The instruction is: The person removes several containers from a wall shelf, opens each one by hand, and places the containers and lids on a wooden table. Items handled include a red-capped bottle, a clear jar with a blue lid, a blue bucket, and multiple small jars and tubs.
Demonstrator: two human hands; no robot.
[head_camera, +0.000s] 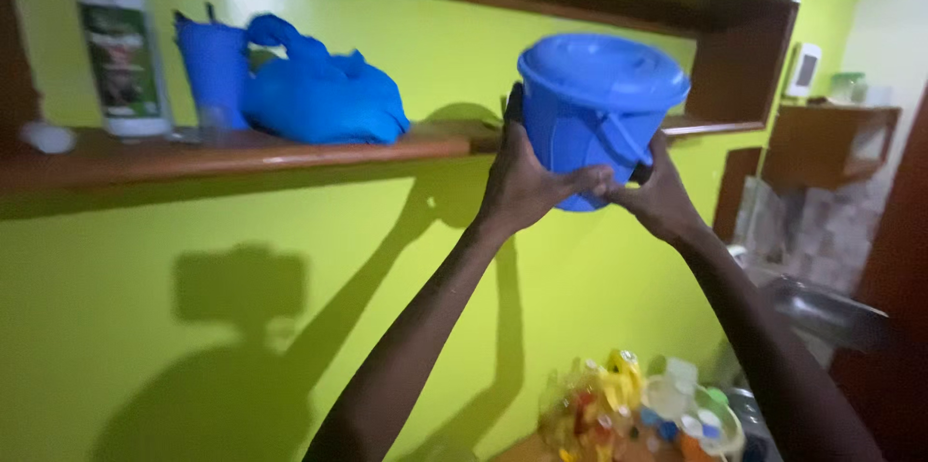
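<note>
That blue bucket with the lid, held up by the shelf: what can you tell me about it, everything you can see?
The blue bucket is small and round, of what looks like glossy plastic, with a matching lid shut on top and a blue carrying handle hanging down its front. It tilts slightly and is held up in the air at the level of the wooden shelf, in front of the green wall. The left hand cups its side and bottom; the right hand supports it from below on the other side.

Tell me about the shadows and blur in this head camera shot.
Head view: hard light from behind throws sharp shadows of the arms onto the green wall; the blue bucket, held by the left hand and right hand, is sharp, while the bottles below are blurred.
</note>
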